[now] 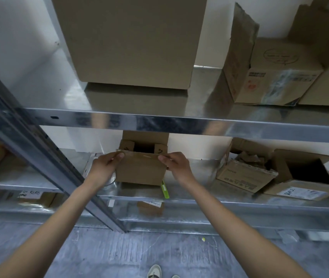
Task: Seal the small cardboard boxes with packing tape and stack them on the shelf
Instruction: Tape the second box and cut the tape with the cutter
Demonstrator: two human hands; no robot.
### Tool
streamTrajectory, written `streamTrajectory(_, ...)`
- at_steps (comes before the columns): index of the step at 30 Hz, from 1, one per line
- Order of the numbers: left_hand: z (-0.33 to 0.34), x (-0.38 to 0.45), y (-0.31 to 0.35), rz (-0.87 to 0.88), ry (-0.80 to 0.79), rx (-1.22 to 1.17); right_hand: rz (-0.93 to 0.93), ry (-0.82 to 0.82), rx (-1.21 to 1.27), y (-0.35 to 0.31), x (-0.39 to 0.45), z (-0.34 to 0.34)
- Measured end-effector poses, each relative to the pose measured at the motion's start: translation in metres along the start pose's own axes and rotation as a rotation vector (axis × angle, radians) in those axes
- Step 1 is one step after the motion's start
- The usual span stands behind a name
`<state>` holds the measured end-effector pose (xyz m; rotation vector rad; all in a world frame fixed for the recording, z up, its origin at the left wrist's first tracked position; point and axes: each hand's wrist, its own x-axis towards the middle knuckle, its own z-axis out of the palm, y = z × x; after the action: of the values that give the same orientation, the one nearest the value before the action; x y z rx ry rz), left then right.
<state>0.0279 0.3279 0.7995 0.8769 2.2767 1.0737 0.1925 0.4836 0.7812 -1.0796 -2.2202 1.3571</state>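
A small open cardboard box (pixel 140 170) sits on the middle metal shelf (pixel 189 198), its flaps up and its inside dark. My left hand (pixel 104 166) pinches the left end of the box's near top flap. My right hand (pixel 176 164) pinches the right end of the same flap. A roll of clear tape (pixel 110 180) lies partly hidden behind the box's lower left corner, under my left wrist. A green utility knife (pixel 165 190) lies on the shelf just right of the box's base.
A large brown box (pixel 131 41) and other boxes (pixel 269 77) stand on the upper shelf. Open, torn boxes (pixel 245 173) (pixel 304 177) crowd the middle shelf at right. A slanted metal upright (pixel 39 141) crosses at left. Another small box (pixel 149 207) lies on the lowest shelf.
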Motion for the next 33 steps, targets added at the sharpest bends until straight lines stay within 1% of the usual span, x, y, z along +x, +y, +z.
streamTrajectory(4, 0.018, 0.003, -0.002, -0.030, 0.001, -0.012, -0.002, 0.046, -0.014, 0.007, 0.002, -0.011)
streamTrajectory(7, 0.028, 0.004, -0.003, -0.035, -0.046, -0.070, -0.003, 0.067, -0.045, 0.015, 0.000, -0.020)
streamTrajectory(10, 0.039, 0.007, 0.000, -0.020, -0.066, -0.090, -0.009, 0.080, -0.068, 0.024, -0.001, -0.034)
streamTrajectory(15, 0.056, 0.010, 0.016, 0.023, -0.113, -0.081, 0.047, 0.112, -0.063, 0.027, -0.003, -0.054)
streamTrajectory(18, 0.050, 0.012, 0.013, 0.038, -0.089, -0.084, 0.051, 0.134, -0.022, 0.021, -0.005, -0.050)
streamTrajectory(22, 0.041, 0.007, 0.002, 0.031, -0.077, -0.034, 0.092, 0.086, -0.015, 0.017, -0.011, -0.033)
streamTrajectory(24, 0.039, 0.004, -0.004, 0.033, -0.078, -0.024, 0.119, 0.078, 0.029, 0.017, -0.017, -0.026)
streamTrajectory(27, 0.039, 0.002, -0.010, 0.043, -0.072, -0.058, 0.129, 0.119, 0.038, 0.020, -0.023, -0.020)
streamTrajectory(33, 0.046, 0.000, -0.016, 0.096, -0.081, 0.023, 0.202, 0.262, -0.003, 0.028, -0.034, -0.020)
